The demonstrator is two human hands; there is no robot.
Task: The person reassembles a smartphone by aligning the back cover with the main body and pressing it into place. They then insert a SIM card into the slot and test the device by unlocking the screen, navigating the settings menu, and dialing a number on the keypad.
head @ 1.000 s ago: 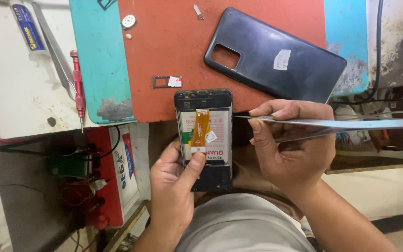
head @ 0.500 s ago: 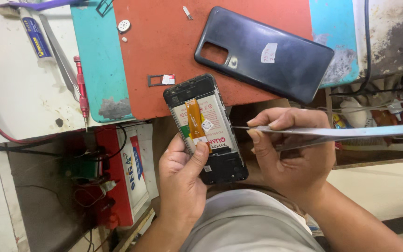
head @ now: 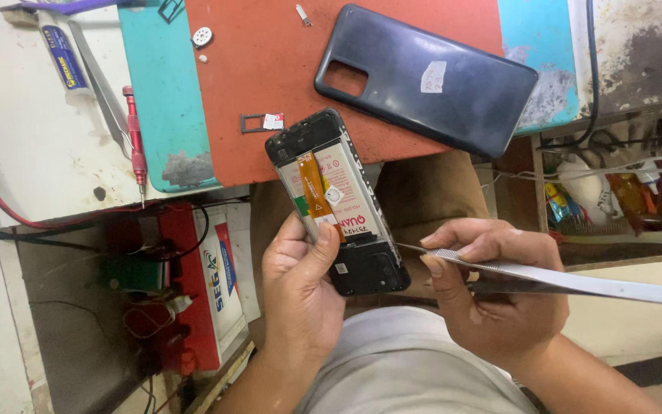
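Note:
My left hand (head: 296,287) grips an opened phone (head: 336,201) with its back cover off; the white battery and an orange flex cable show, and my thumb rests on the battery's lower part. My right hand (head: 492,291) holds metal tweezers (head: 545,276), whose tips point left at the phone's lower right edge, close to it. The phone is tilted, its top end over the edge of an orange mat (head: 270,69). The dark back cover (head: 423,77) lies on that mat.
A SIM tray with a small card (head: 262,123) lies on the orange mat above the phone. A red screwdriver (head: 136,138), a second pair of tweezers (head: 101,84) and a glue tube (head: 61,57) lie to the left. A red box (head: 201,284) and wires sit below the bench.
The phone has tilted more, its top swinging left. My right hand with the tweezers has dropped lower, the tips now near the phone's lower edge.

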